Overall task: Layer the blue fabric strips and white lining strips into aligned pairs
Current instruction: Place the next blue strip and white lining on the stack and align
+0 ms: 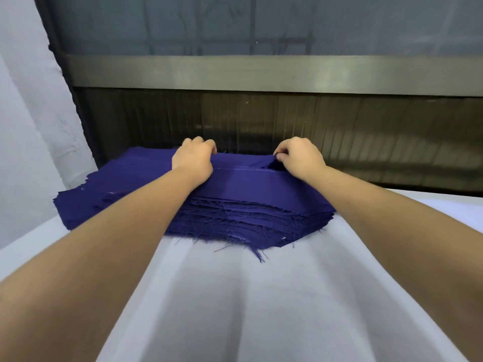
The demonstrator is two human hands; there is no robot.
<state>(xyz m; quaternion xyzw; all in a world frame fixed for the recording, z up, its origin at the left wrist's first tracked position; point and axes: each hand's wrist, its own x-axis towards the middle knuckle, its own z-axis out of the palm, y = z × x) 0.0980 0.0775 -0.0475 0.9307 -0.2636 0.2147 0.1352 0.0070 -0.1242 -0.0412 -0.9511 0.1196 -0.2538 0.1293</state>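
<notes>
A thick stack of dark blue fabric strips [235, 205] with frayed edges lies at the far side of the table. Both of my arms reach over it to its far edge. My left hand [194, 159] has its fingers curled over the far edge of the top blue strip and grips it. My right hand [299, 158] pinches the same far edge between thumb and fingertips, lifting a small fold. White lining fabric [261, 309] spreads in soft ridges from the stack toward me.
A dark metal window frame [261, 71] and a ribbed dark panel [287, 121] stand right behind the stack. A white wall or curtain [26, 126] rises at the left. The white table surface [457, 207] continues to the right.
</notes>
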